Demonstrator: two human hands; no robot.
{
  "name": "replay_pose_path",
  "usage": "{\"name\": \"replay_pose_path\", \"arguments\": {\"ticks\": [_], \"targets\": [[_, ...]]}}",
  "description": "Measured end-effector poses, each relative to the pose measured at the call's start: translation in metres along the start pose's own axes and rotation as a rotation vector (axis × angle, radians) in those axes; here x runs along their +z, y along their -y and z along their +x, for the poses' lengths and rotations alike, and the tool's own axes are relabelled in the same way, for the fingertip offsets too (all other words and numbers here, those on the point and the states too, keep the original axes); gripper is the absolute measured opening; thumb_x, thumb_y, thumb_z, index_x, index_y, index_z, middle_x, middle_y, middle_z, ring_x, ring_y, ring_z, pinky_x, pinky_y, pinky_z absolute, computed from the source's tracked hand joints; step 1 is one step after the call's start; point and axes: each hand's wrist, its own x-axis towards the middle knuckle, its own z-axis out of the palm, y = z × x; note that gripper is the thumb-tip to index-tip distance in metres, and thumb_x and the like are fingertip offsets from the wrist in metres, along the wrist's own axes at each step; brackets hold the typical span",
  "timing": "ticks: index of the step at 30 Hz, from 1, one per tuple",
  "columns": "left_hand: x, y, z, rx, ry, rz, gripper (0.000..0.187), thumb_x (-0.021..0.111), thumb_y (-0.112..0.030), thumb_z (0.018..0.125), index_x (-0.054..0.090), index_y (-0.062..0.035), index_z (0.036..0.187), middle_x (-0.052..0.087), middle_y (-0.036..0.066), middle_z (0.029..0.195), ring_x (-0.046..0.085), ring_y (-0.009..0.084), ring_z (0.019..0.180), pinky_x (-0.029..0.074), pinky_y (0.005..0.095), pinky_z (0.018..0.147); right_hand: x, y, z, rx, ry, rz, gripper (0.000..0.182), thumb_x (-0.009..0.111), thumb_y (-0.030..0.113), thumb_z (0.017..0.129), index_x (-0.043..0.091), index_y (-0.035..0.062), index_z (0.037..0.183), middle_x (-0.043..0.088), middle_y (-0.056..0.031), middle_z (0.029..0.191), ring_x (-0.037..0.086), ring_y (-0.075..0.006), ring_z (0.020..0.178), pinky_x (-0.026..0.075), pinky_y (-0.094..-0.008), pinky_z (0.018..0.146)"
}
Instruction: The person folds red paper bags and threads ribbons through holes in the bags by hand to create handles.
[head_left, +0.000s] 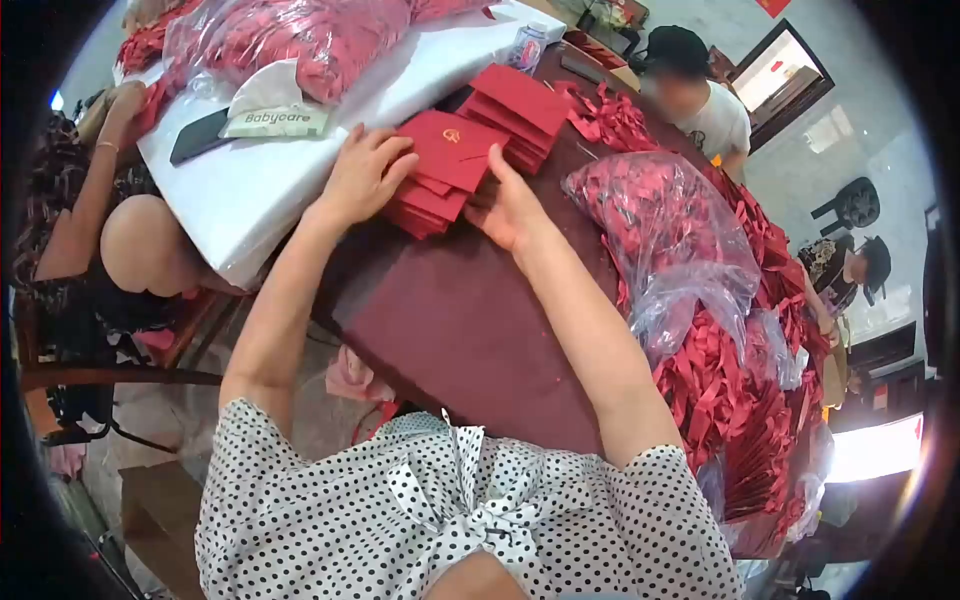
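Observation:
A stack of red paper packets (430, 178) lies on the dark red tabletop before me, the top one bearing a gold emblem. My left hand (368, 172) presses bent fingers against the stack's left edge; its thumb is hidden. On the opposite edge, my right hand (512, 205) grips the packets, thumb up along the side and fingers curled lower down. Just beyond, a second pile of red packets (525, 112) leans up close to the first.
Clear plastic bags of red ribbon (665, 215) and loose red strips (700, 390) fill the right side. A white-covered surface (240, 190) at left carries a Babycare pack (275, 120), a dark phone (200, 137) and a bagged red heap (300, 40). Other people sit around the table.

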Motion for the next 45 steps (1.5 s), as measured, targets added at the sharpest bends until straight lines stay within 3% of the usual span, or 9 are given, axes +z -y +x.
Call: {"name": "replay_pose_path", "arguments": {"ticks": [3,15,19,23,26,28,34,39,45], "targets": [[0.007,0.000,-0.014,0.007,-0.042,0.015,0.030,0.051,-0.028,0.093,0.061,-0.0040,0.109,0.059,0.015,0.109,0.054,0.0313,0.108,0.030,0.0492,0.105,0.016,-0.001,0.003,-0.011,-0.043,-0.072,0.055,0.061,0.054,0.084,0.053,0.0177,0.125,0.056,-0.0022,0.123,0.048,-0.0217,0.113,0.039,-0.0371,0.089],[0.000,-0.004,-0.023,-0.143,-0.111,-0.297,0.023,0.049,-0.021,0.095,0.061,-0.0028,0.104,0.057,0.015,0.113,0.052,0.0294,0.110,0.038,0.0375,0.096,0.046,-0.031,-0.003,-0.055,-0.133,0.115,0.032,0.068,0.012,0.079,0.060,0.0010,0.109,0.063,-0.0124,0.107,0.063,-0.0255,0.096,0.054,-0.0422,0.082],[-0.003,-0.013,-0.030,-0.229,-0.141,-0.589,0.022,0.051,-0.018,0.096,0.059,-0.0029,0.109,0.052,0.014,0.123,0.050,0.0247,0.113,0.037,0.0346,0.099,0.030,-0.045,-0.015,-0.383,-0.042,-0.022,0.046,0.068,0.007,0.079,0.045,-0.0028,0.118,0.058,-0.0126,0.112,0.059,-0.0206,0.102,0.050,-0.0369,0.088],[-0.016,-0.038,-0.036,-0.506,-0.029,-1.120,0.087,0.069,-0.024,0.084,0.013,-0.0048,0.148,0.035,0.017,0.141,0.035,0.0254,0.131,0.028,0.0360,0.108,0.010,-0.029,-0.073,-0.821,-0.007,-0.683,0.055,0.072,0.012,0.077,0.038,-0.0025,0.118,0.057,-0.0132,0.110,0.055,-0.0168,0.102,0.045,-0.0314,0.090],[-0.030,-0.075,-0.039,-0.403,0.212,-1.205,0.100,0.083,-0.027,0.067,0.024,-0.0029,0.144,0.040,0.010,0.138,0.040,0.0182,0.127,0.035,0.0356,0.104,0.001,-0.015,-0.141,-0.759,-0.015,-0.847,0.062,0.076,0.011,0.073,0.038,0.0000,0.119,0.058,-0.0132,0.109,0.057,-0.0170,0.103,0.046,-0.0311,0.089],[-0.031,-0.102,-0.046,-0.227,0.389,-1.049,0.101,0.088,-0.019,0.061,0.030,-0.0023,0.141,0.043,0.007,0.136,0.044,0.0147,0.122,0.039,0.0344,0.101,-0.023,-0.014,-0.173,-0.898,-0.022,-1.155,0.065,0.077,0.009,0.071,0.037,0.0011,0.121,0.059,-0.0123,0.107,0.059,-0.0188,0.101,0.048,-0.0323,0.088],[0.015,-0.161,-0.092,-0.317,0.544,-1.312,0.103,0.088,0.000,0.056,0.028,-0.0051,0.140,0.047,0.004,0.133,0.048,0.0148,0.118,0.043,0.0347,0.100,-0.074,-0.044,-0.235,-0.801,-0.026,-0.899,0.110,0.091,0.014,0.056,0.021,0.0048,0.141,0.036,-0.0131,0.138,0.043,-0.0215,0.125,0.039,-0.0356,0.103],[0.019,-0.177,-0.076,-0.397,0.527,-1.068,0.053,0.081,-0.002,0.069,0.055,-0.0017,0.115,0.064,0.005,0.106,0.060,0.0138,0.099,0.048,0.0317,0.089,-0.071,-0.050,-0.242,-0.653,-0.361,-0.947,0.077,0.086,0.023,0.064,0.043,0.0015,0.124,0.058,-0.0165,0.115,0.058,-0.0241,0.109,0.047,-0.0349,0.091],[-0.001,-0.232,-0.048,-0.558,0.526,-1.133,0.062,0.070,-0.019,0.083,0.037,0.0023,0.131,0.054,0.013,0.122,0.055,0.0191,0.109,0.045,0.0317,0.093,-0.070,-0.022,-0.263,-0.740,-0.555,-0.866,0.087,0.080,0.025,0.073,0.029,-0.0097,0.135,0.049,-0.0202,0.127,0.051,-0.0235,0.116,0.042,-0.0351,0.098]]}}
